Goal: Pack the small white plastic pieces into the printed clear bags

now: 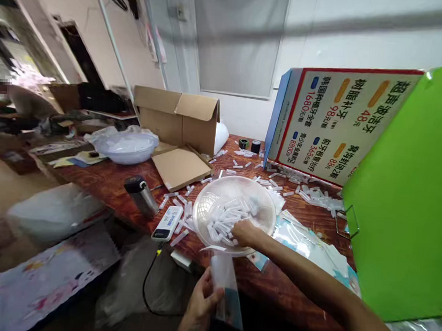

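My left hand [201, 303] is closed on a clear plastic bag [226, 287] with a teal lower part, held upright just off the table's front edge. The bag's open top lies close to the rim of a round, translucent basin [267, 202]. Inside the basin is a heap of small white plastic tubes [228, 215]. My right hand [246, 233] reaches over the basin's near right side, fingers curled down at the edge of the heap. Its fingertips are hidden, so I cannot see what they hold.
More tubes [317, 196] lie scattered over the wooden table [109, 184]. Left of the basin are a power bank [168, 223] with a cable and a steel flask [142, 197]. Flat bags [313, 247] lie right, before a green board [404, 195]. Cardboard [182, 168] stands behind. A person sits far left.
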The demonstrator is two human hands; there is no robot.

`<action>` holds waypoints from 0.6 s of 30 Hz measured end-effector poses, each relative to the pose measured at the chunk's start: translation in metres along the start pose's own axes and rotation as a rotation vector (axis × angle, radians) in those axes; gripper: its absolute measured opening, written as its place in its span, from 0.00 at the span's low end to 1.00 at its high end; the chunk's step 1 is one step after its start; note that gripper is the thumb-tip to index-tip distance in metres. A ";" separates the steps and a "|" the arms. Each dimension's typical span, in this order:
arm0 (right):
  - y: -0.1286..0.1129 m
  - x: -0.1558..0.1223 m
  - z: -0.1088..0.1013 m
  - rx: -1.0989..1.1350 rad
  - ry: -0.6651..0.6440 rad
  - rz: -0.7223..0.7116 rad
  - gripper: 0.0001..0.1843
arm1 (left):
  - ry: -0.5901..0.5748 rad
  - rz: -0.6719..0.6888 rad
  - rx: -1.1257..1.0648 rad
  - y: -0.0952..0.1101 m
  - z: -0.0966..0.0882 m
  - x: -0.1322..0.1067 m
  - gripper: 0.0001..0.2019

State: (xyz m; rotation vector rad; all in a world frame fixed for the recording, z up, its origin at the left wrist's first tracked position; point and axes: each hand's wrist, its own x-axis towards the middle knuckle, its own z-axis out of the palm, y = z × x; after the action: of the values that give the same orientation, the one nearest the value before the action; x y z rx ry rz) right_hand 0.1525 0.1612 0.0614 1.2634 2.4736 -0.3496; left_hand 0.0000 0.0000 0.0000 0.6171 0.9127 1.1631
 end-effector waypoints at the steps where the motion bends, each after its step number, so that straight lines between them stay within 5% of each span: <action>1: 0.008 -0.008 -0.006 0.031 0.037 -0.019 0.11 | 0.043 0.020 0.038 0.001 -0.003 -0.001 0.39; 5: 0.034 -0.059 -0.016 0.386 0.253 -0.103 0.11 | 0.058 0.059 0.174 0.010 -0.011 -0.004 0.34; 8: 0.042 -0.117 -0.006 0.794 0.415 -0.133 0.14 | -0.118 0.022 0.244 0.019 -0.004 -0.002 0.34; 13: 0.039 -0.191 0.024 1.029 0.479 -0.145 0.20 | -0.491 -0.080 0.307 0.020 0.031 0.014 0.31; 18: 0.043 -0.227 0.054 1.068 0.608 -0.088 0.13 | -0.650 -0.217 0.384 0.008 0.070 0.021 0.30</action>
State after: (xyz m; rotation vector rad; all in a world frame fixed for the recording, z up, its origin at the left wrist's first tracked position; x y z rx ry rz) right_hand 0.3214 -0.0003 0.1013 1.8198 2.9119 -1.6945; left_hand 0.0590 0.0255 0.0364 1.0983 0.6156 0.5283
